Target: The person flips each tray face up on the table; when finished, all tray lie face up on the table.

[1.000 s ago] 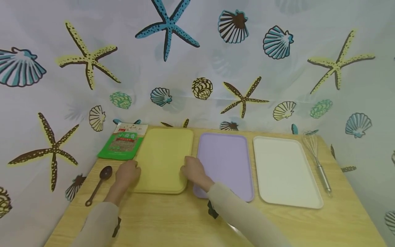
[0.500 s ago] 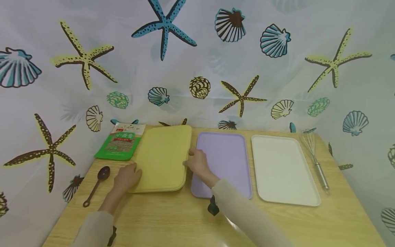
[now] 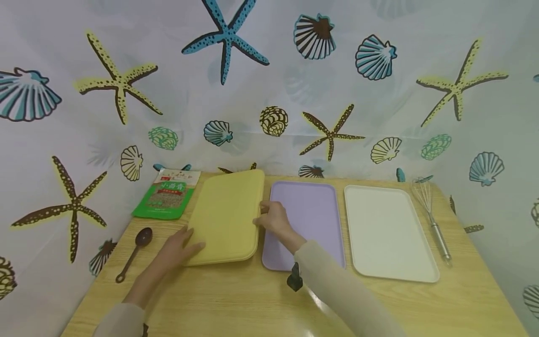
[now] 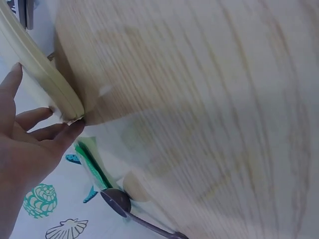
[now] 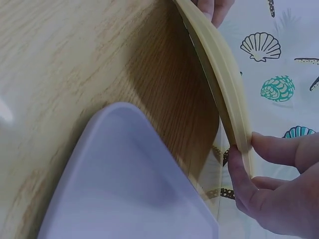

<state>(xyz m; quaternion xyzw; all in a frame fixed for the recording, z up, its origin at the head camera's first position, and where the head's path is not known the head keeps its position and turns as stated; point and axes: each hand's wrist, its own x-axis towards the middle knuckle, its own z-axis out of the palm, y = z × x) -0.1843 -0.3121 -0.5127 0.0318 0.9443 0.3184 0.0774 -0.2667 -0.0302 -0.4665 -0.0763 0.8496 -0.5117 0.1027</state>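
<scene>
A pale yellow tray (image 3: 225, 215) with a layered rim stands tilted, its right side raised off the wooden table and its left side lower. At the raised edge, my right hand (image 3: 275, 220) pinches the rim between thumb and fingers; the right wrist view shows this grip (image 5: 279, 184) from the side. My left hand (image 3: 178, 245) holds the lower left edge, thumb spread over the face and fingertips at the rim. In the left wrist view, that hand (image 4: 30, 134) has its fingers bent against the edge. The tray's underside is mostly hidden from the head view.
A lilac tray (image 3: 305, 220) and a white tray (image 3: 389, 234) lie to the right, with a wire whisk (image 3: 433, 222) beyond. Left are a green-and-white packet of seeds (image 3: 168, 194) and a dark brown spoon (image 3: 136, 248). A shell-patterned curtain (image 3: 261, 93) stands behind.
The yellow tray's right edge has risen from the table, lifted by my right hand, which moved slightly up and right. My left hand has spread its thumb over the tray.
</scene>
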